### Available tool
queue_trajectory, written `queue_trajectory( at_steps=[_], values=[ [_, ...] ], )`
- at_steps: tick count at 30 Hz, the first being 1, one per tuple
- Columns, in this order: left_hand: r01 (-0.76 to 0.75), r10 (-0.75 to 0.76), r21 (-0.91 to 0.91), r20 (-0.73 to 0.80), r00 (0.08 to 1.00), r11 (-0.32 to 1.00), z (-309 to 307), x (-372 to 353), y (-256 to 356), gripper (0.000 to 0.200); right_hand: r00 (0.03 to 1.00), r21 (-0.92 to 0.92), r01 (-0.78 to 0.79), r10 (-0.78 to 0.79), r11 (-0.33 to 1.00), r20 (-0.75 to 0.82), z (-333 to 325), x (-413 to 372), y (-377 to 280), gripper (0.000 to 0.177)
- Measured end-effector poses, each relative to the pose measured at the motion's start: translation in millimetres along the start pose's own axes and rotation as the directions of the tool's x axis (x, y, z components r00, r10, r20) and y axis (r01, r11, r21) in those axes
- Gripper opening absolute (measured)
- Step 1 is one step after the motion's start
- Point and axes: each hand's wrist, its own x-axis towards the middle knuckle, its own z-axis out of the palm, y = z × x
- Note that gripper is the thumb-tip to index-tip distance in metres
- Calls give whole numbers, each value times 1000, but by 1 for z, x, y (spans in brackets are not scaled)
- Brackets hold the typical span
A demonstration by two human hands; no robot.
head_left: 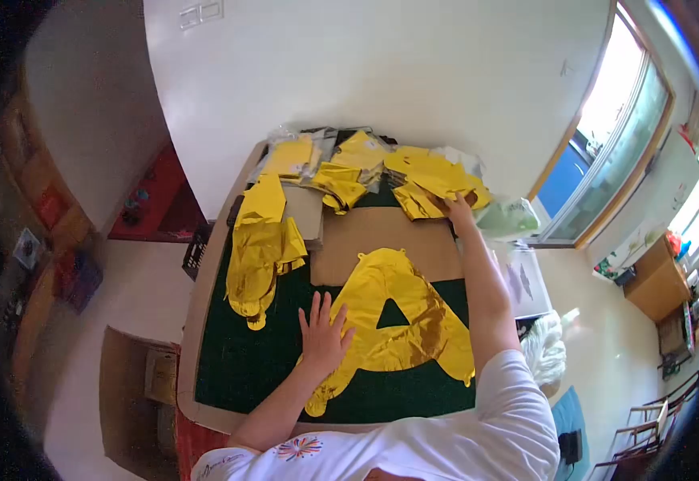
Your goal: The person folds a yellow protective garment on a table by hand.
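Logging remotely: one gold foil A [381,276], laid flat nearside of the brown panel [381,232], my left hand [323,333] splayed on it; right hand [460,210], grip indiscernible, at heaped foil pieces [422,172] beyond the panel.

A home is suggested by the wooden chairs [654,417] and glass sliding door [626,152] seen to the right of the hands [325,341].
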Motion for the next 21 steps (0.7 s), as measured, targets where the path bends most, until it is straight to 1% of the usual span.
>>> queue_trajectory(
  at_steps=[2,3,4,6,8,9,10,11,12,13,14,15,16,17,18,19,20,21],
  values=[
    [5,-5,-2,4,1000,1000,1,1,-2,50,993,-8,-60,59,998,-104,-16,-41,-90,42],
    [1,-1,-3,16,1000,1000,1,1,-1,50,984,-7,-90,88,996,-155,-25,-67,-145,31],
    [2,-1,-8,19,1000,1000,1,1,-1,50,1000,475,-13,21,880,-11,-27,-23,-101,33],
    [-24,23,-37,-24,999,999,0,-1,1,47,992,531,84,-20,843,-125,-47,-43,-172,30],
    [-34,32,-52,-44,999,998,0,-1,2,46,986,402,159,-168,902,-14,-79,-44,-205,38],
    [-43,39,-59,-66,997,997,-1,-1,2,45,986,397,156,-165,905,-13,-88,-68,-236,38],
    [-43,39,-65,-66,997,997,0,-1,0,45,966,271,258,-245,927,-83,-91,-106,-278,33],
    [-50,37,-184,-76,996,982,1,0,-3,45,933,135,348,-330,928,-140,-86,-140,-306,29],
    [-57,33,-302,-84,996,952,2,1,-4,44,870,145,491,-477,859,-124,-78,-164,-315,25],
    [-55,31,-309,-83,996,950,0,1,-4,44,785,160,620,-611,768,-107,-70,-190,-321,21],
    [66,-75,-729,21,997,682,-2,4,-4,45,845,96,519,-527,849,90,-68,-229,-328,22],
    [188,-120,-953,164,979,236,-5,6,-3,46,763,-160,620,-544,768,349,-67,-284,-359,28],
    [299,-159,-953,301,940,-38,-15,11,0,48,683,21,525,-436,851,585,-54,-314,-358,29],
    [382,-161,-871,444,881,-310,-28,15,4,50,404,80,799,-630,596,663,-33,-334,-343,30],
    [378,-19,-734,468,883,-564,-33,12,6,53,282,132,843,-638,521,717,-14,-361,-334,26],
    [379,82,-662,434,897,-647,-25,11,5,56,156,196,872,-634,448,757,6,-388,-325,23],
    [383,177,-578,381,908,-720,-15,10,4,60,177,217,827,-606,519,775,20,-406,-315,23],
    [404,120,-555,476,871,-727,-13,7,6,53,199,232,776,-577,587,792,33,-423,-305,23]
  ],
)
